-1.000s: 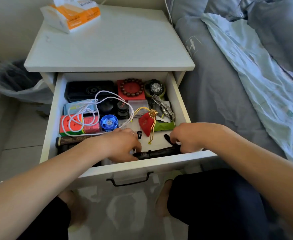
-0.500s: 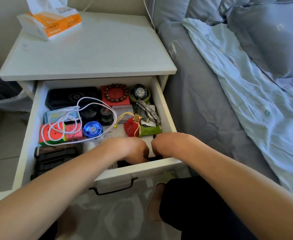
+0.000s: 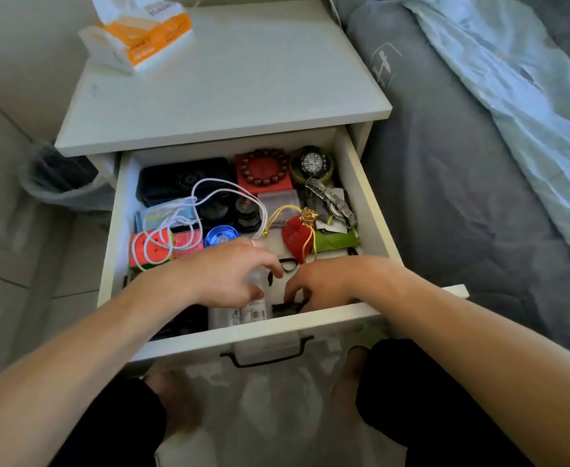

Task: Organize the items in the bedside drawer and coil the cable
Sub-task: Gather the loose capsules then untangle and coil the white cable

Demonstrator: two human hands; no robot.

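The left hand (image 3: 229, 274) curls round a clear bottle (image 3: 255, 298) at the drawer (image 3: 366, 197) front. Beside it the right hand (image 3: 324, 284) pinches a small black thing (image 3: 285, 308). The white cable (image 3: 209, 210) sprawls loose over the cube (image 3: 148, 247) behind.

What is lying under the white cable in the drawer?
The white cable loops over a colourful cube, a pale blue box and black round items. Its near end runs behind the left hand, hidden.

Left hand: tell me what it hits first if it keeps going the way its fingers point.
Probably the black ring just past the left hand fingertips, then the red pouch; depth is unclear.
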